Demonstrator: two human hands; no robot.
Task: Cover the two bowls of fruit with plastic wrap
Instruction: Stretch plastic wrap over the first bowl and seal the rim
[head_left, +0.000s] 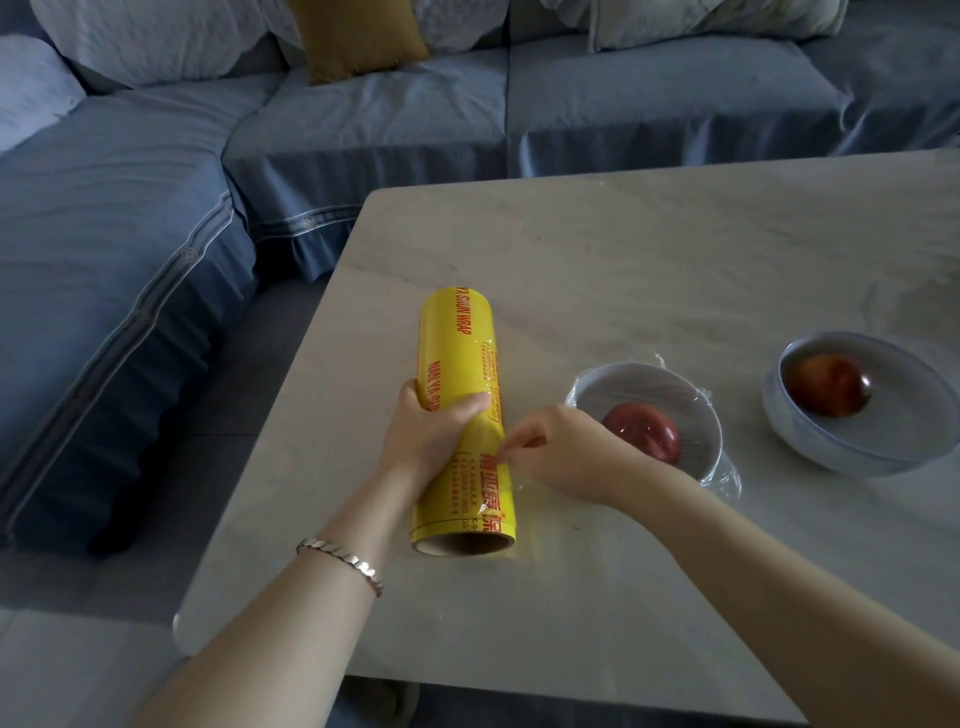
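Note:
A big yellow roll of plastic wrap (460, 364) with red lettering lies on the pale marble table (649, 270). My left hand (436, 431) grips the roll around its middle. My right hand (556, 452) pinches at the film's loose edge on the roll's near right side. Just right of that hand stands a pale bowl (691, 410) holding a red fruit (644, 428); clear film lies stretched over it and bunches at its rim. Further right, a second pale bowl (893, 447) holds another red fruit (826, 384) with no film over it.
A blue-covered corner sofa (156, 218) with pale cushions and a mustard cushion (358, 36) wraps around the table's left and far sides. The table's left edge and rounded near corner are close to my left forearm, which wears a silver bracelet (343, 561).

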